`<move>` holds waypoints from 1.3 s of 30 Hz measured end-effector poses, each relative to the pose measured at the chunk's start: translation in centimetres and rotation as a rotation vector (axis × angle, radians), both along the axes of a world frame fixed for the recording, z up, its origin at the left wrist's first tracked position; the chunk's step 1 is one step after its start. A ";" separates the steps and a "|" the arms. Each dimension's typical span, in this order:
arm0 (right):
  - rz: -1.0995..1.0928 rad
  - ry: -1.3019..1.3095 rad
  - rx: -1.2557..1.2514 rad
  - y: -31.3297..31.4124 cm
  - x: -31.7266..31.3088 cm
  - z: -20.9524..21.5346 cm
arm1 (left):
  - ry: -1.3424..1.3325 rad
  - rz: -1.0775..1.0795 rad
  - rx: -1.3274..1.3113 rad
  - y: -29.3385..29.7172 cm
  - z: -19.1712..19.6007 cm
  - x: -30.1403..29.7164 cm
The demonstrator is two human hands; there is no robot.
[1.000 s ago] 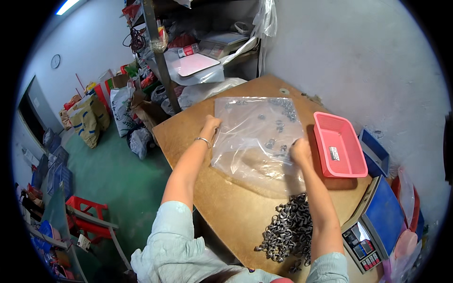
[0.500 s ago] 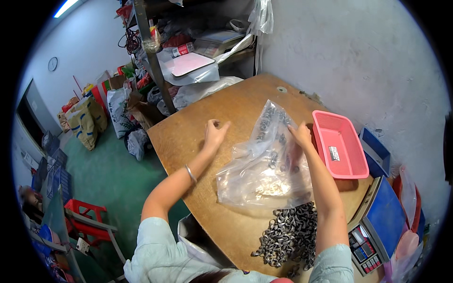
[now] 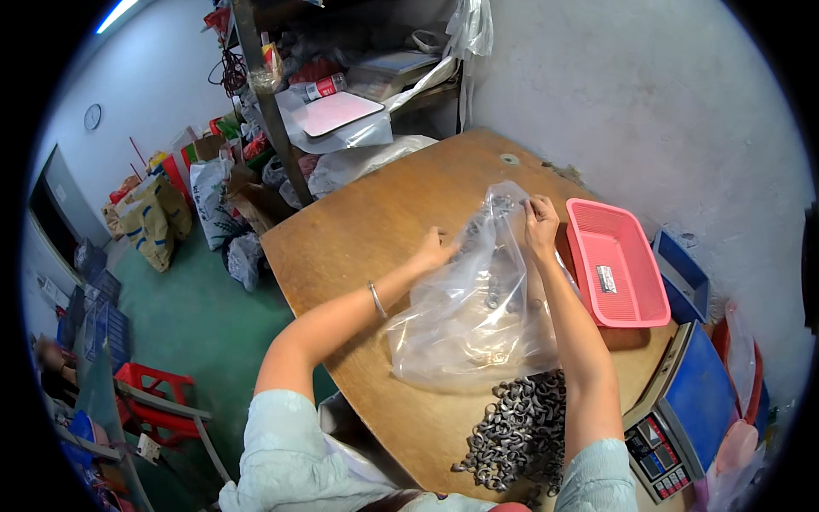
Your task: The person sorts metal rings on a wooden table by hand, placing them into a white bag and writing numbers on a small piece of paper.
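A clear plastic bag (image 3: 478, 299) lies puffed up on the brown table (image 3: 375, 205), with several small dark metal rings or clips showing inside it, mostly toward its far end. My right hand (image 3: 542, 224) pinches the bag's far right edge, fingers closed. At the far left side of the bag, my left hand (image 3: 435, 251) has its fingers curled against the plastic; part of the fingertips is hard to see. Nearer to me, a pile of the same dark metal pieces (image 3: 516, 431) sits on the table, partly behind my right forearm.
Right of the bag are a pink plastic basket (image 3: 580, 243), a blue tray (image 3: 682, 273) and a blue-topped weighing scale (image 3: 695, 397). A cluttered shelf (image 3: 277, 128) rises at the table's far left. Stuffed sacks (image 3: 153, 222) and a red stool (image 3: 153, 384) stand on the green floor.
My left hand has moved right, from over bare table to the bag's edge. My right hand has shifted slightly away from me, raising the bag's far end, which now looks more bunched.
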State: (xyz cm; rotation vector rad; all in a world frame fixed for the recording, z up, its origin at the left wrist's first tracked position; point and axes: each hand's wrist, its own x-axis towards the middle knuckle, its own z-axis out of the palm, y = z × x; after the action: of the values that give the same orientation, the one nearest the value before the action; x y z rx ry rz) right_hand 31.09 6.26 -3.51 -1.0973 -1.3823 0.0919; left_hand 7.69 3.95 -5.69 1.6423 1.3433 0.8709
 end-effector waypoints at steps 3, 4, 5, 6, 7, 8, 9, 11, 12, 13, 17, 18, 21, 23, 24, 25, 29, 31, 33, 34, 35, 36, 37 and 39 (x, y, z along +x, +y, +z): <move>0.230 0.131 0.036 -3.9 -1.4 3.4 | 0.023 0.027 -0.170 0.4 1.6 -0.1; 0.282 0.165 0.010 -5.4 -1.6 4.5 | 0.086 -0.018 -0.243 0.6 2.0 -0.2; 0.336 0.195 0.023 -6.5 -1.8 5.3 | 0.067 -0.078 -0.258 0.7 1.8 -0.2; 0.362 0.199 0.031 -7.4 -1.5 5.9 | 0.049 -0.143 -0.272 0.8 1.6 0.1; 0.389 0.202 0.038 -8.2 -1.1 6.5 | 0.030 -0.208 -0.287 0.9 1.3 0.4; 0.416 0.205 0.044 -8.8 -0.8 7.0 | 0.066 -0.298 -0.246 1.1 1.1 0.7; 0.414 0.176 0.008 -9.7 -0.4 7.1 | 0.109 -0.392 -0.211 0.9 0.9 1.1; 0.454 0.234 0.012 -10.7 -0.2 7.6 | 0.035 -0.541 -0.166 0.4 0.5 2.3; 0.471 0.267 0.015 -11.3 -0.2 8.0 | -0.075 -0.595 -0.155 0.0 0.5 3.2; 0.501 0.291 0.022 -11.6 -0.3 8.5 | -0.190 -0.651 -0.151 -0.6 0.4 4.1; 0.600 0.360 0.052 -12.3 -1.6 11.4 | -0.258 -0.571 -0.052 -1.8 0.7 6.0; 0.620 0.369 0.064 -12.5 -1.8 12.1 | -0.250 -0.524 -0.013 -1.8 1.0 5.6; 0.606 0.317 0.087 -13.9 0.0 12.7 | -0.240 -0.414 0.150 -2.2 2.9 4.9; 0.557 0.296 0.031 -15.0 3.8 12.7 | -0.247 -0.380 0.294 -2.5 5.4 5.4; 0.519 0.301 -0.004 -16.1 5.6 12.1 | -0.246 -0.370 0.367 -2.5 6.8 5.7; 0.369 0.217 -0.078 -18.0 6.2 12.8 | -0.234 -0.361 0.439 -2.5 8.3 5.7; 0.223 -0.021 -0.188 -20.8 7.0 11.3 | -0.265 -0.345 0.567 -2.3 14.3 2.2; 0.051 -0.154 -0.213 -19.7 8.5 9.3 | -0.339 -0.393 0.526 -3.3 17.0 2.9; 0.238 -0.021 -0.324 -21.1 7.4 11.3 | -0.388 -0.515 0.430 -3.6 18.3 2.6; 0.252 0.006 -0.293 -20.3 8.1 11.4 | -0.419 -0.626 0.413 -2.4 18.7 3.7; 0.278 0.134 -0.267 -19.0 10.1 11.7 | -0.465 -0.766 0.381 -1.5 18.9 6.3; 0.356 0.265 -0.231 -17.6 10.9 11.9 | -0.486 -0.870 0.354 -0.3 19.2 7.0; 0.330 0.229 -0.305 -17.7 7.3 14.9 | -0.255 -0.736 0.644 0.2 21.4 3.8; 0.130 0.129 -0.425 -20.3 4.6 18.2 | -0.293 -0.787 0.826 -0.7 21.0 6.1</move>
State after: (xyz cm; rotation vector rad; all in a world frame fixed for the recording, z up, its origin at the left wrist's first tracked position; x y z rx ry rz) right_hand 35.64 -14.02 14.68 -1.3223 -1.3485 0.5628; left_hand 13.74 3.20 15.35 2.2765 0.0268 1.1549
